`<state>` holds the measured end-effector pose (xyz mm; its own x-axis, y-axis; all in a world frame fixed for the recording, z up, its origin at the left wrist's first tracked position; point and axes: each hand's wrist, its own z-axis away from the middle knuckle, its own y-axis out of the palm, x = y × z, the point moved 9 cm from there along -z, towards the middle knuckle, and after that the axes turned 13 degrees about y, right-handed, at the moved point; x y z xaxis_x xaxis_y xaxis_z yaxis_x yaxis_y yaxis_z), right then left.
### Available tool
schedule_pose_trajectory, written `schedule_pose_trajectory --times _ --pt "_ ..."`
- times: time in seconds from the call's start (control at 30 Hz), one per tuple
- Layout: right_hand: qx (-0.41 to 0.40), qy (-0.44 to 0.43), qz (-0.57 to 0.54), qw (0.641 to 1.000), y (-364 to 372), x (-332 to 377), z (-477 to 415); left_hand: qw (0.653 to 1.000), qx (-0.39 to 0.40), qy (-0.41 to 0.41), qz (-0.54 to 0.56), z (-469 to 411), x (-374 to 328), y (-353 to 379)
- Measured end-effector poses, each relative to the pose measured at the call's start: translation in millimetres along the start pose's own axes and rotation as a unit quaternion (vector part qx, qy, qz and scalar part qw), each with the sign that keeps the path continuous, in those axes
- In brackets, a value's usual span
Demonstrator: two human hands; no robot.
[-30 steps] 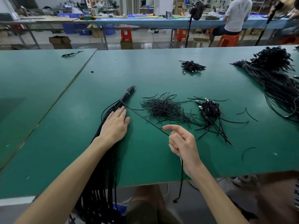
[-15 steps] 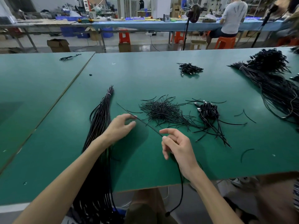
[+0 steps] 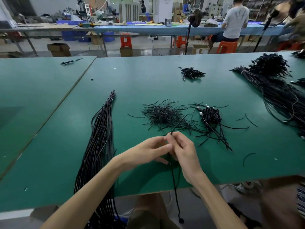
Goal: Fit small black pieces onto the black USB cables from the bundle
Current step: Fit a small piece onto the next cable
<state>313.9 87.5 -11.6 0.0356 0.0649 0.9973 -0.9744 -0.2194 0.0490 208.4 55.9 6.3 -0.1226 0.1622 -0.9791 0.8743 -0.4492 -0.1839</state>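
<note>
**Head view. Item: one black USB cable [image 3: 172, 179].**

Location: right of the bundle [image 3: 102, 138], near it but apart. You hold it just above the green table [image 3: 165, 83] at the near edge. Its upper end pokes out above your fingers. The long tail drops past the table edge and hangs free, ending in a small dark knob.

Grip: your right hand [image 3: 183, 151] has its fingers curled round the cable. Your left hand [image 3: 148, 151] pinches it between thumb and forefinger, touching the right hand. You cannot tell whether a small piece already sits between the fingertips.

Handling (judged): light, thin and limp, sagging under its own weight. Take it close behind the tip, where a short stub should stay stiff enough to thread. The jacket looks smooth and may slip, but it is not fragile.

Appearance: black, round and slender, even along its visible length.

Associated stock: small black pieces [image 3: 163, 114], a loose heap of short thin strands farther right of the bundle, beyond your hands. They are probably light, springy and easily scattered, so pick one singly. Farther still from the bundle lies a clump of plugged cables [image 3: 211, 114].
</note>
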Motion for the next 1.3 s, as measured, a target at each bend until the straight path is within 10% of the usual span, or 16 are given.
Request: schedule_pose_trajectory --times 0.4,0.53,0.77,1.3 --pt "-0.106 0.064 -0.153 0.981 -28 -19 -4 0.97 0.227 0.004 0.09 46 -26 35" --pt "-0.098 0.077 -0.132 0.983 -26 -20 -5 0.964 0.025 0.06 0.256 20 -35 -22" --pt "-0.08 0.078 -0.124 0.986 -24 -17 -3 0.807 -0.247 0.106 0.526 -14 -5 -100" --pt "-0.113 0.095 -0.248 0.958 -33 -23 -1 0.695 -0.338 0.111 0.624 3 68 -124"
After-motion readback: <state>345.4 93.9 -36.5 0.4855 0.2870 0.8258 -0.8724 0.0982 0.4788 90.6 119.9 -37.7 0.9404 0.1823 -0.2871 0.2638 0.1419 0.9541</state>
